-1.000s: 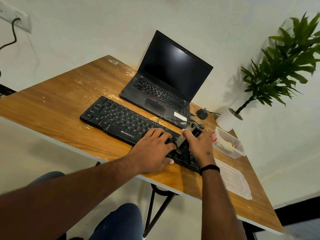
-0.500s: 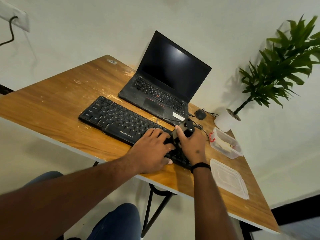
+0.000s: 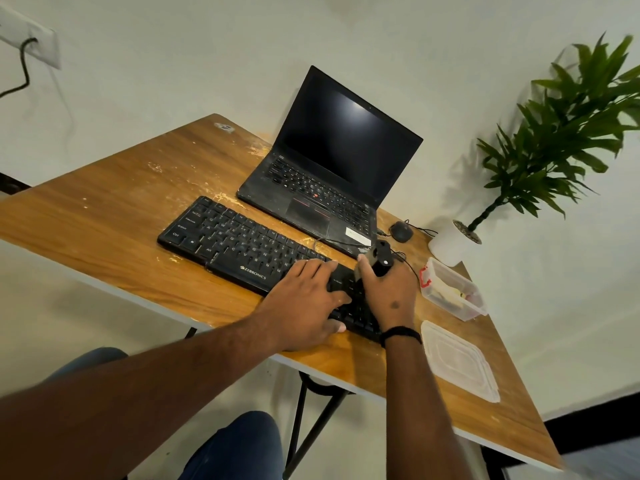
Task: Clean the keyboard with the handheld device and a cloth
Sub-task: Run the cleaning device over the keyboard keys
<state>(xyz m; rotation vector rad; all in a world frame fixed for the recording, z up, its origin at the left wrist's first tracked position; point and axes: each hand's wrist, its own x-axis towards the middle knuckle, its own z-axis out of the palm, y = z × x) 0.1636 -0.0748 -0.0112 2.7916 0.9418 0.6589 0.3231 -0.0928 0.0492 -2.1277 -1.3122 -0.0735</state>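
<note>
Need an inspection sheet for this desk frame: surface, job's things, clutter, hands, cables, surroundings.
Surface: wooden table, pale scuffs near the laptop.
Job's things: black keyboard flat on the table; handheld device over its right end; cloth: nothing seen.
Clutter: open laptop, mouse, clear container, its lid lying apart.
Hands: left hand rests flat on the keys; right hand grips the device.
Cables: thin cable by the laptop's front edge; wall cord.
Surroundings: potted plant, wall socket.

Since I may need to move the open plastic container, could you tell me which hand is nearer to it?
Right. The right hand grips the handheld device just beside the open plastic container; the left hand rests on the keyboard, farther away.
</note>
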